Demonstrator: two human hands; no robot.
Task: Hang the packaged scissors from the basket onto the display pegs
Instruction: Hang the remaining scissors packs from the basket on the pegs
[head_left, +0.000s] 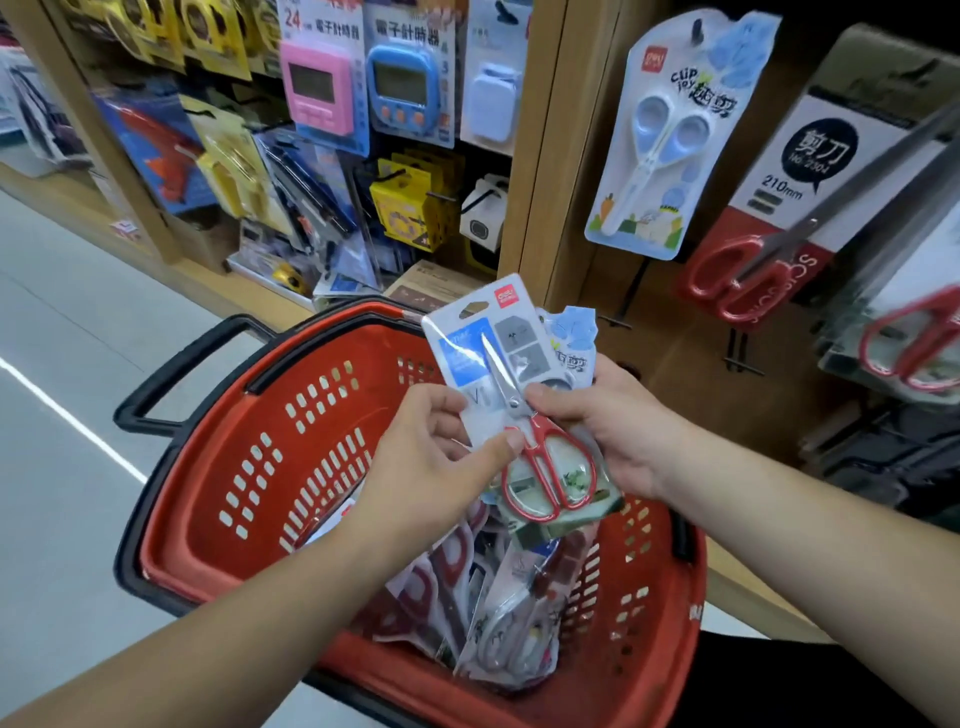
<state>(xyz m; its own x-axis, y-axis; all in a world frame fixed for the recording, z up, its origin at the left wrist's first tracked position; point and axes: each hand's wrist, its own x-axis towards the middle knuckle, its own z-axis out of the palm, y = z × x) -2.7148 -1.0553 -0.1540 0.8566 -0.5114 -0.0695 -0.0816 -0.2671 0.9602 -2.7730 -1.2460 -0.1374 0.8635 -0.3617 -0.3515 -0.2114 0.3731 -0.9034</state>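
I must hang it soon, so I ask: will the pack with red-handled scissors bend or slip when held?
Probably fairly stiff: the red-handled scissors pack stands flat above the left hand and right hand. Its glossy front shows glare, so it may slip. The metal blades likely make it heavy for its size.

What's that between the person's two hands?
In the head view, a pack of red-handled scissors, held by the left hand and right hand.
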